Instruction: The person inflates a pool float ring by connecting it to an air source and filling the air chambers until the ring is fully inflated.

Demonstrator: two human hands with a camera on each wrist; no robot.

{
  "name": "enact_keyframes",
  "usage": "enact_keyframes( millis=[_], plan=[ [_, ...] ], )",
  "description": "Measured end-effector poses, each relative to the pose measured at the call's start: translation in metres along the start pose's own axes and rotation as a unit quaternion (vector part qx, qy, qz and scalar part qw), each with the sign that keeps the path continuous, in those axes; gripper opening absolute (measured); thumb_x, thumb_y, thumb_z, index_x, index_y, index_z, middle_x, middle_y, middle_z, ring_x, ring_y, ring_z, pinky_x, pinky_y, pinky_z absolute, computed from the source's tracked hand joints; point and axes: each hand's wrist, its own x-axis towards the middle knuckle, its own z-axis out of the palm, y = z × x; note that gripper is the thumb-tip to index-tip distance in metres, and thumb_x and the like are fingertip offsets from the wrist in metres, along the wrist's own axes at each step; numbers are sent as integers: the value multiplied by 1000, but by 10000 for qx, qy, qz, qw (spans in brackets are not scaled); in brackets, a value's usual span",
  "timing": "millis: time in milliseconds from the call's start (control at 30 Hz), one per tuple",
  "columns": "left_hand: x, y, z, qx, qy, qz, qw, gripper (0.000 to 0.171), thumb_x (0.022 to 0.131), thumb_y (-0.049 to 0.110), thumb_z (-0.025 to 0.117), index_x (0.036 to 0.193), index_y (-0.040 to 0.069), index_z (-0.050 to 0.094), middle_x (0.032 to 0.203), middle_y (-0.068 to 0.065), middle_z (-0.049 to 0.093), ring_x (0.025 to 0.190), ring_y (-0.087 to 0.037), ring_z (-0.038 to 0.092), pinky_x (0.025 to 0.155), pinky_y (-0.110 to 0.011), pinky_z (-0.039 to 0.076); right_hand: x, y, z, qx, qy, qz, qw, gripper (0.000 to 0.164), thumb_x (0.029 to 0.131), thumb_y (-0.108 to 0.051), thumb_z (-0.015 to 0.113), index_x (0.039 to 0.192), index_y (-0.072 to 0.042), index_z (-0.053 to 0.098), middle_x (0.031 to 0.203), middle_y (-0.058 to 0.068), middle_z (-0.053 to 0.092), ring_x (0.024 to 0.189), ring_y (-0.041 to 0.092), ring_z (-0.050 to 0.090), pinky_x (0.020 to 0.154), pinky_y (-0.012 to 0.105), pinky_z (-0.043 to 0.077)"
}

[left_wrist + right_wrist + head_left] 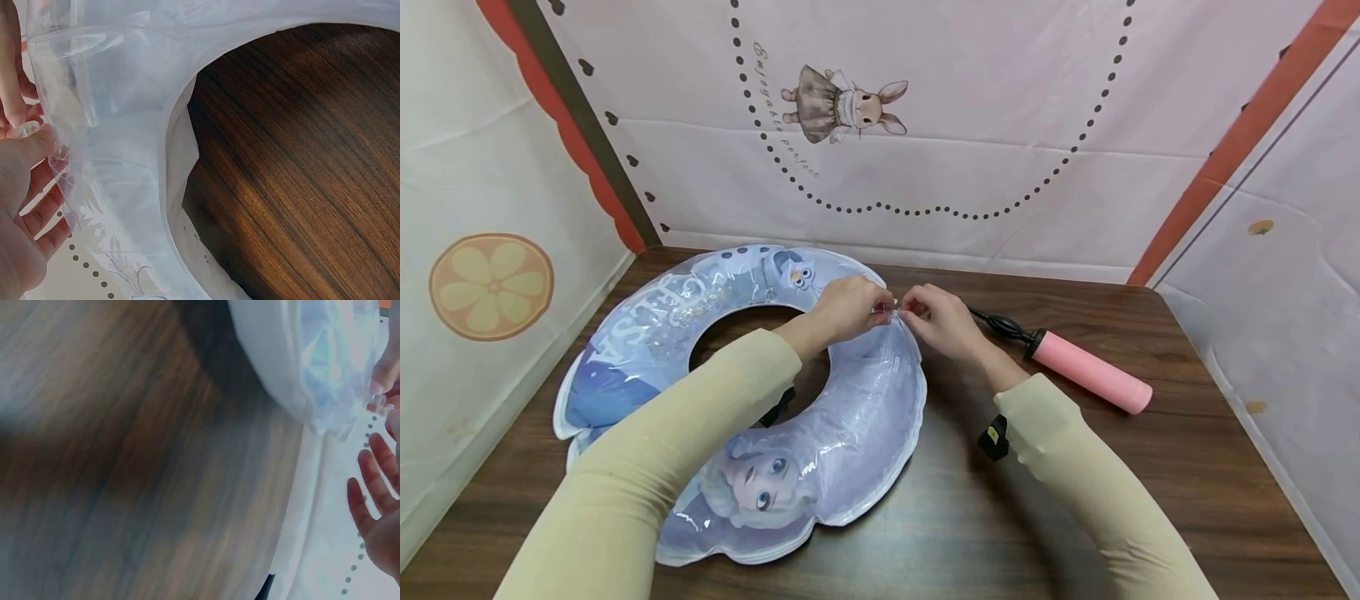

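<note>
An inflated swim ring [868,408] with a cartoon print lies on the wooden table, puffed up and slightly wrinkled. At its far right edge, my left hand [852,307] pinches the small clear valve [379,405] between thumb and finger. From the other side, my right hand [945,321] also pinches at the valve, fingertips almost meeting the left ones. Its other fingers spread loosely in the right wrist view. The left wrist view shows the left hand's [25,212] remaining fingers behind the ring's clear rim. Fingertips partly hide the valve, so its cap cannot be made out.
A pink hand pump [1092,371] with a black hose [1002,324] lies to the right of my right hand. Its hose end passes behind that hand. Printed cloth walls [1000,108] enclose the table [1187,467] at the back and sides.
</note>
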Motion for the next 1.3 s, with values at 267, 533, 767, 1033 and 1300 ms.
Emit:
enact_keyframes(
  millis=[267, 533, 767, 1033, 1300],
  plan=[
    [0, 1, -2, -52, -56, -24, 10000, 13, 82, 25, 69, 93, 19, 72, 90, 4, 69, 86, -16, 62, 69, -35, 50, 5, -2, 0, 768, -592, 614, 9934, 8, 88, -13, 61, 94, -9, 61, 92, 5, 61, 84, 15, 60, 74, 30, 50],
    [-1, 2, -3, -57, -107, 17, 9999, 12, 82, 24, 69, 93, 21, 72, 90, 5, 69, 87, -17, 62, 69, -37, 50, 8, 0, -3, 973, -993, 817, 9869, 6, 85, -14, 64, 90, -10, 62, 91, 5, 60, 85, 16, 59, 75, 31, 49],
    [0, 5, -2, 82, -58, 99, 9999, 8, 81, 23, 69, 88, 20, 72, 86, 5, 69, 81, -17, 62, 65, -35, 50, 12, 5, -5, 1618, -1483, 1321, 9666, 11, 88, -17, 61, 93, -7, 62, 92, 6, 62, 83, 18, 57, 74, 29, 45],
    [1, 5, -2, -17, -197, 97, 9998, 12, 81, 21, 67, 92, 17, 72, 86, 3, 68, 78, -16, 61, 63, -34, 49, 11, 6, -8, 1866, -1901, 1713, 9485, 20, 91, -20, 57, 101, -4, 63, 99, 6, 62, 90, 18, 56, 80, 30, 44],
    [1, 8, -2, 69, -226, 19, 9997, 4, 80, 16, 68, 84, 15, 70, 80, 2, 67, 73, -17, 60, 62, -36, 49, 14, 5, -7, 2017, -2052, 2087, 9347, 22, 90, -25, 59, 101, -7, 63, 101, 3, 61, 92, 18, 54, 82, 29, 42]
  ],
)
